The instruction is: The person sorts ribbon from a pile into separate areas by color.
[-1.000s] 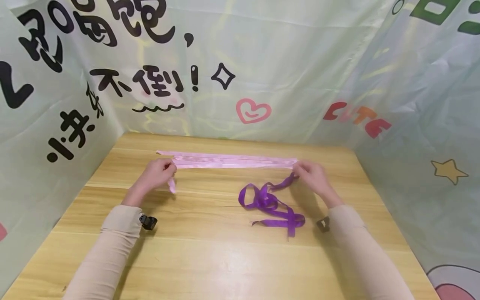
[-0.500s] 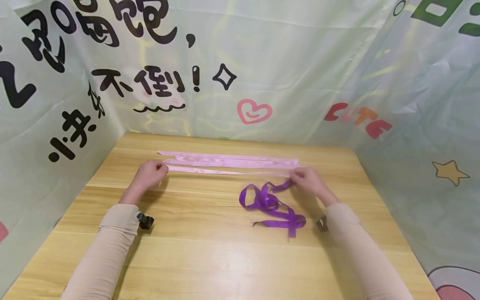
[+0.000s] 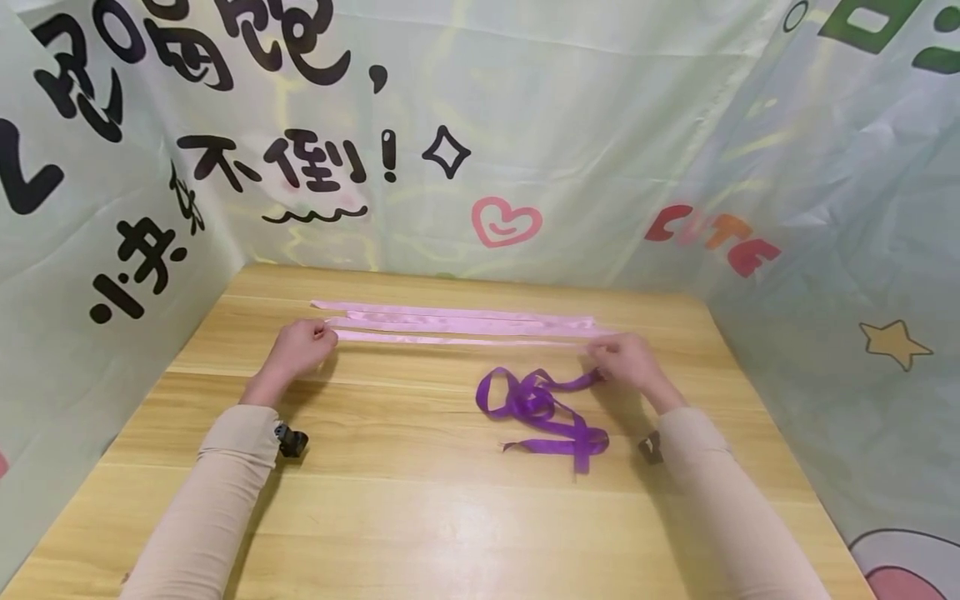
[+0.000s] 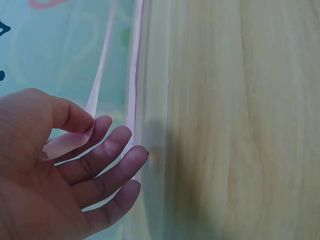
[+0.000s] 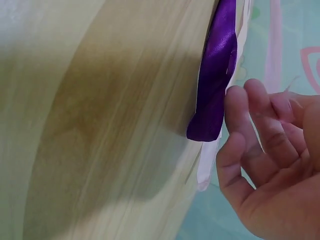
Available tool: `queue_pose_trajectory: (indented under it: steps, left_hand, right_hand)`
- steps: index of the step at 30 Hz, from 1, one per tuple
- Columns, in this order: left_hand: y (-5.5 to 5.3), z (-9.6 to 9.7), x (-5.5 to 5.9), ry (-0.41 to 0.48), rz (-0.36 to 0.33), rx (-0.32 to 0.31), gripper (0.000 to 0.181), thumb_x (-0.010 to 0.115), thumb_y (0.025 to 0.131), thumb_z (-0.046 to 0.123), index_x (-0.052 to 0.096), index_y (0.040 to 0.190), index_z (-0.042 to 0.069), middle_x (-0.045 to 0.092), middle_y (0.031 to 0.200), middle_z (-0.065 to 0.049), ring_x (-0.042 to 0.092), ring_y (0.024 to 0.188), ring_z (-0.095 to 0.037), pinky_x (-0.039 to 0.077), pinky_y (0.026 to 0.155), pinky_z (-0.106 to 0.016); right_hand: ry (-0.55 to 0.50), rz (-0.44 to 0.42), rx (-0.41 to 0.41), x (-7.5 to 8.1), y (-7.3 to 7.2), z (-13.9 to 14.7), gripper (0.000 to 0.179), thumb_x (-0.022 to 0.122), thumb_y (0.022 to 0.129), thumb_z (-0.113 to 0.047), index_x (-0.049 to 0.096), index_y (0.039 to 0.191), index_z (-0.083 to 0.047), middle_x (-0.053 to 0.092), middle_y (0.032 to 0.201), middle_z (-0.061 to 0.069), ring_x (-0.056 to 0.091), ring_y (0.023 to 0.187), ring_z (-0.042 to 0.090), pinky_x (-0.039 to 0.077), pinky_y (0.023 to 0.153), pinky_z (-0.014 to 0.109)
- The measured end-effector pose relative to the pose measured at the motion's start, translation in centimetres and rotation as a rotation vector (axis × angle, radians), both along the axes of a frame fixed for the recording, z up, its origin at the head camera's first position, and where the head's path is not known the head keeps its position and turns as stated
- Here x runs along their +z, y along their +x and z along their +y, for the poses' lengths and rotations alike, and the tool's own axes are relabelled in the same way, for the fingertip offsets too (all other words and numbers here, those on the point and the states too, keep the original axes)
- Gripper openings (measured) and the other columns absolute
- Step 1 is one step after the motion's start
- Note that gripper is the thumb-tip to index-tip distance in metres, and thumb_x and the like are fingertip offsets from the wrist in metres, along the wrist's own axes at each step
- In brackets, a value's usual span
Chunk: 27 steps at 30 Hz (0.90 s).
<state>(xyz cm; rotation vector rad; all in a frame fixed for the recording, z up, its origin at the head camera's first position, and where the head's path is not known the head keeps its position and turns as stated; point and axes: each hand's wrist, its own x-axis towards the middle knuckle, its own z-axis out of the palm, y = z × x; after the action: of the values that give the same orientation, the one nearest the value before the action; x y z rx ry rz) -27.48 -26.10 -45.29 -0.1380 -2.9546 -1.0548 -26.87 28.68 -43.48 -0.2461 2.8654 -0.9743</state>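
A light pink satin ribbon (image 3: pixel 450 340) stretches nearly straight between both hands, just in front of other pink ribbon lengths (image 3: pixel 465 322) lying side by side on the table. My left hand (image 3: pixel 300 346) pinches its left end between thumb and index finger. In the left wrist view a short ribbon tail (image 4: pixel 65 145) lies toward the palm, the other fingers being spread. At the right end, thumb and index finger of my right hand (image 3: pixel 628 362) pinch the ribbon. Close beside that hand's fingers is the end of a purple ribbon (image 5: pixel 217 75); the rest lies loosely looped (image 3: pixel 582 433).
The wooden table (image 3: pixel 420 517) is enclosed by printed cloth walls (image 3: pixel 585 125) at the back and sides. A small black device (image 3: pixel 291 442) is worn at the left cuff, and another (image 3: pixel 651 447) at the right.
My left hand has moved left along the pink ribbon to near its end, taking up the dangling tail. The held length now stands apart, nearer me. The purple ribbon's end has shifted slightly toward me.
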Motion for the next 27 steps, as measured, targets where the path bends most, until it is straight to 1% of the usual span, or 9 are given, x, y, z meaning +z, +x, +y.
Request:
queue_pose_trajectory:
  steps: [3, 6, 8, 13, 15, 18, 20, 22, 27]
  left_hand:
    - [-0.1, 0.2, 0.0, 0.004, -0.003, 0.001, 0.033, 0.046, 0.098, 0.018, 0.035, 0.067, 0.015, 0.034, 0.060, 0.002, 0.033, 0.057, -0.018, 0.033, 0.062, -0.032]
    - [-0.2, 0.3, 0.0, 0.002, 0.000, 0.001, 0.033, 0.045, 0.098, 0.018, 0.035, 0.067, 0.015, 0.033, 0.059, 0.003, 0.033, 0.057, -0.018, 0.033, 0.062, -0.033]
    - [-0.3, 0.4, 0.0, 0.000, 0.002, 0.003, 0.033, 0.045, 0.097, 0.018, 0.034, 0.066, 0.015, 0.033, 0.058, 0.004, 0.032, 0.057, -0.018, 0.033, 0.062, -0.033]
    - [-0.7, 0.4, 0.0, 0.001, -0.020, 0.021, 0.034, 0.045, 0.097, 0.018, 0.033, 0.065, 0.016, 0.031, 0.057, 0.005, 0.031, 0.055, -0.016, 0.033, 0.062, -0.033]
    - [-1.0, 0.5, -0.1, -0.006, -0.024, 0.036, 0.035, 0.045, 0.098, 0.019, 0.033, 0.065, 0.017, 0.031, 0.058, 0.005, 0.031, 0.055, -0.016, 0.033, 0.062, -0.033]
    - [-1.4, 0.5, -0.2, -0.023, -0.026, 0.058, 0.036, 0.045, 0.099, 0.022, 0.033, 0.065, 0.017, 0.034, 0.058, 0.004, 0.033, 0.056, -0.016, 0.033, 0.061, -0.032]
    - [-1.7, 0.5, -0.3, -0.032, -0.022, 0.079, 0.035, 0.045, 0.097, 0.022, 0.034, 0.064, 0.017, 0.035, 0.058, 0.004, 0.034, 0.056, -0.016, 0.032, 0.059, -0.032]
    - [-1.8, 0.5, -0.3, -0.039, -0.030, 0.100, 0.034, 0.045, 0.096, 0.022, 0.035, 0.065, 0.018, 0.035, 0.057, 0.004, 0.035, 0.055, -0.016, 0.031, 0.058, -0.031]
    - [-2.1, 0.4, -0.5, -0.060, -0.046, 0.144, 0.032, 0.045, 0.095, 0.024, 0.036, 0.065, 0.017, 0.033, 0.057, 0.004, 0.032, 0.056, -0.016, 0.028, 0.056, -0.030]
  right_hand:
    - [-0.053, -0.015, -0.021, 0.1, 0.0, 0.1, 0.033, 0.061, 0.106, -0.020, 0.071, 0.126, 0.005, 0.077, 0.090, 0.023, 0.075, 0.075, 0.029, 0.060, 0.073, 0.032]
    - [-0.059, 0.001, -0.028, 0.1, -0.1, 0.1, 0.033, 0.059, 0.107, -0.021, 0.071, 0.124, 0.005, 0.077, 0.092, 0.021, 0.074, 0.079, 0.026, 0.059, 0.076, 0.032]
    - [-0.045, 0.019, -0.030, 0.1, -0.3, 0.1, 0.034, 0.059, 0.107, -0.022, 0.071, 0.124, 0.005, 0.077, 0.093, 0.021, 0.074, 0.082, 0.028, 0.058, 0.078, 0.034]
    - [-0.029, 0.047, -0.040, 0.0, -0.6, 0.1, 0.034, 0.061, 0.106, -0.019, 0.070, 0.126, 0.006, 0.077, 0.108, 0.026, 0.076, 0.092, 0.035, 0.061, 0.083, 0.041]
    - [-0.038, 0.052, -0.047, -0.1, -0.7, 0.2, 0.032, 0.061, 0.105, -0.017, 0.071, 0.125, 0.006, 0.076, 0.110, 0.028, 0.075, 0.093, 0.036, 0.061, 0.081, 0.039]
    - [-0.057, 0.050, -0.063, -0.3, -0.9, 0.2, 0.030, 0.061, 0.104, -0.013, 0.071, 0.124, 0.007, 0.075, 0.110, 0.029, 0.074, 0.091, 0.037, 0.059, 0.075, 0.031]
    - [-0.066, 0.043, -0.081, -0.4, -1.0, 0.3, 0.031, 0.061, 0.104, -0.013, 0.070, 0.124, 0.009, 0.074, 0.109, 0.031, 0.074, 0.088, 0.038, 0.059, 0.071, 0.029]
    - [-0.053, 0.052, -0.101, -0.5, -1.1, 0.4, 0.032, 0.061, 0.104, -0.014, 0.069, 0.125, 0.009, 0.074, 0.110, 0.031, 0.075, 0.089, 0.040, 0.059, 0.073, 0.032]
    - [0.005, 0.100, -0.155, -0.9, -1.4, 0.8, 0.033, 0.061, 0.104, -0.018, 0.071, 0.123, 0.007, 0.074, 0.114, 0.031, 0.072, 0.099, 0.044, 0.058, 0.087, 0.048]
